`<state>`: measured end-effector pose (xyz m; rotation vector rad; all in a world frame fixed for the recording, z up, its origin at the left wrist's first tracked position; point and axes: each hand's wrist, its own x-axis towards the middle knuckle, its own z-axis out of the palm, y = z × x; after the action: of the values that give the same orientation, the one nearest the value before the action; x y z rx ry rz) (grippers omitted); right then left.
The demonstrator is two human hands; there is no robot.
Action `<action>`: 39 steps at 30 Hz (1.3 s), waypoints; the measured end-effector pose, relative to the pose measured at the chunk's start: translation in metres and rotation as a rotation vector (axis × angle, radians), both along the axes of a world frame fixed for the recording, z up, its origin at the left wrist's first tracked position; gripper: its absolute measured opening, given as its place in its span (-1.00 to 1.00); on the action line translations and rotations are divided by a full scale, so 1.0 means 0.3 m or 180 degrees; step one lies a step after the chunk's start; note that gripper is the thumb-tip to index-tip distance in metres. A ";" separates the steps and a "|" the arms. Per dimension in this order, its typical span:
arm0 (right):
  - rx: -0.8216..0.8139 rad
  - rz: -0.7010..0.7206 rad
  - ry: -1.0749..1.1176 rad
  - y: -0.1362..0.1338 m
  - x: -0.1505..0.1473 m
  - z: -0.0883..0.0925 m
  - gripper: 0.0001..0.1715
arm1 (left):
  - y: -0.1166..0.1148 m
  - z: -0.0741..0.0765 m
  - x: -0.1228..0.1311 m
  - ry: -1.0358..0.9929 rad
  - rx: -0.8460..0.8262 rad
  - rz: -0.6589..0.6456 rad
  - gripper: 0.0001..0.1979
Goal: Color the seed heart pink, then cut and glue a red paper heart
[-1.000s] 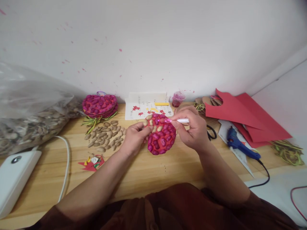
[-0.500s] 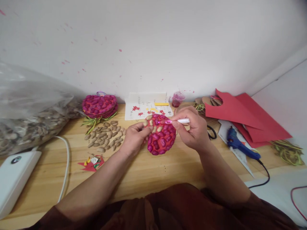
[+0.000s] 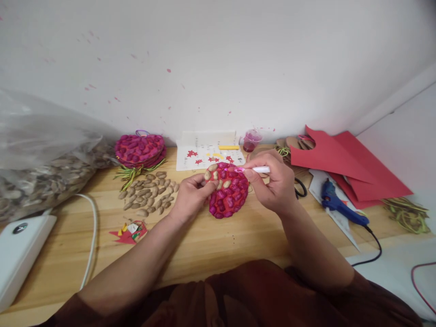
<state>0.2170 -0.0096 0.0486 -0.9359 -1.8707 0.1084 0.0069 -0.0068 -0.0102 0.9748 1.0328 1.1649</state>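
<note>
My left hand grips the left edge of a red disc covered with peanuts, thumb on top. Most of its peanuts are painted magenta; several at the upper left are still their natural tan. In my right hand is a paintbrush with a white handle, pinched between thumb and fingers. Its magenta-stained tip touches the upper part of the disc. Behind the disc stands a clear cup of magenta paint. Loose peanuts lie spread on the table left of my left hand.
At the back left sits a stack of finished-looking magenta discs beside a plastic bag of peanuts. A white power bank with cable is at the left. On the right lie red sheets and a blue glue gun. White paper lies behind.
The view has shifted very slightly. Both hands keep their holds, and the brush tip stays at nearly the same spot on the upper part of the disc.
</note>
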 end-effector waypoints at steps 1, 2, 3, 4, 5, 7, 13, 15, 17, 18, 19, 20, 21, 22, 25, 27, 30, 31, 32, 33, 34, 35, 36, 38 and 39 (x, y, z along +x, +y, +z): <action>-0.0008 -0.0016 0.0007 0.000 0.000 0.000 -0.94 | 0.000 -0.001 0.000 0.0010 0.0006 -0.0003 -0.67; -0.0018 -0.0017 -0.0001 0.000 0.000 0.000 -0.94 | 0.000 -0.003 0.000 0.0021 0.0004 -0.0005 -0.68; -0.0028 -0.0003 -0.0025 0.000 -0.001 -0.001 -0.94 | 0.000 -0.006 -0.001 0.0032 -0.0001 -0.0004 -0.70; -0.0029 0.0014 -0.0048 0.000 -0.001 -0.001 -0.94 | 0.001 -0.009 -0.001 0.0042 -0.0003 -0.0001 -0.72; -0.0022 0.0020 -0.0061 -0.001 -0.001 0.000 -0.94 | 0.001 -0.012 -0.001 0.0046 0.0001 0.0005 -0.73; 0.0002 0.0007 -0.0064 -0.001 -0.002 0.000 -0.94 | 0.002 -0.016 -0.001 0.0050 0.0024 0.0026 -0.74; -0.0059 0.0059 -0.0175 0.001 0.001 -0.004 -0.96 | 0.000 -0.002 0.002 0.0056 -0.0046 0.0054 -0.69; -0.0015 0.0066 -0.0165 0.002 0.001 -0.006 -0.97 | 0.000 0.005 0.001 0.0012 -0.0150 0.0099 -0.67; 0.0021 0.0067 -0.0150 0.004 0.001 -0.008 -0.97 | 0.003 0.008 -0.001 -0.0064 -0.0283 0.0115 -0.66; 0.0015 0.0091 -0.0156 0.004 0.000 -0.009 -0.97 | 0.006 0.009 -0.001 -0.0118 -0.0337 0.0113 -0.66; -0.0002 0.0126 -0.0168 0.005 0.000 -0.010 -0.97 | 0.008 0.010 -0.001 -0.0174 -0.0381 0.0106 -0.66; -0.0009 0.0170 -0.0175 0.006 0.000 -0.010 -0.97 | 0.011 0.011 0.000 -0.0232 -0.0414 0.0100 -0.66; -0.0004 0.0209 -0.0176 0.007 0.000 -0.011 -0.97 | 0.013 0.012 0.000 -0.0291 -0.0437 0.0097 -0.66; 0.0008 0.0226 -0.0168 0.008 0.000 -0.013 -0.96 | 0.015 0.013 0.001 -0.0344 -0.0453 0.0088 -0.66; 0.0069 0.0103 -0.0103 0.011 0.002 -0.016 -0.95 | 0.016 0.018 0.001 -0.0429 -0.0495 0.0061 -0.66; 0.0088 0.0004 -0.0048 0.013 0.004 -0.019 -0.96 | 0.014 0.021 0.001 -0.0450 -0.0512 0.0038 -0.65; 0.0105 0.0027 0.0003 0.014 0.007 -0.022 -0.97 | 0.012 0.023 0.001 -0.0465 -0.0513 0.0019 -0.63; 0.0106 0.0055 0.0019 0.013 0.007 -0.023 -0.98 | 0.013 0.023 0.000 -0.0473 -0.0509 0.0023 -0.63; 0.0113 0.0085 0.0033 0.013 0.006 -0.024 -0.97 | 0.014 0.023 0.000 -0.0484 -0.0501 0.0033 -0.62; 0.0122 0.0115 0.0040 0.012 0.005 -0.025 -0.97 | 0.016 0.023 -0.001 -0.0495 -0.0491 0.0044 -0.62; 0.0137 0.0133 0.0052 0.011 0.003 -0.026 -0.96 | 0.018 0.022 -0.002 -0.0506 -0.0479 0.0050 -0.61; 0.0158 0.0139 0.0068 0.010 0.001 -0.027 -0.96 | 0.020 0.021 -0.004 -0.0512 -0.0465 0.0052 -0.61; 0.0188 0.0133 0.0086 0.009 -0.001 -0.028 -0.95 | 0.021 0.020 -0.005 -0.0513 -0.0454 0.0050 -0.61; 0.0229 0.0104 0.0095 0.008 -0.006 -0.028 -0.95 | 0.021 0.018 -0.006 -0.0510 -0.0442 0.0033 -0.60; 0.0225 0.0092 0.0072 0.007 -0.008 -0.027 -0.96 | 0.020 0.017 -0.006 -0.0514 -0.0432 0.0025 -0.60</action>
<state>0.2145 -0.0076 0.0404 -0.8563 -1.8556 0.0697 0.0052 -0.0008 -0.0051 0.7579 0.9733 1.1450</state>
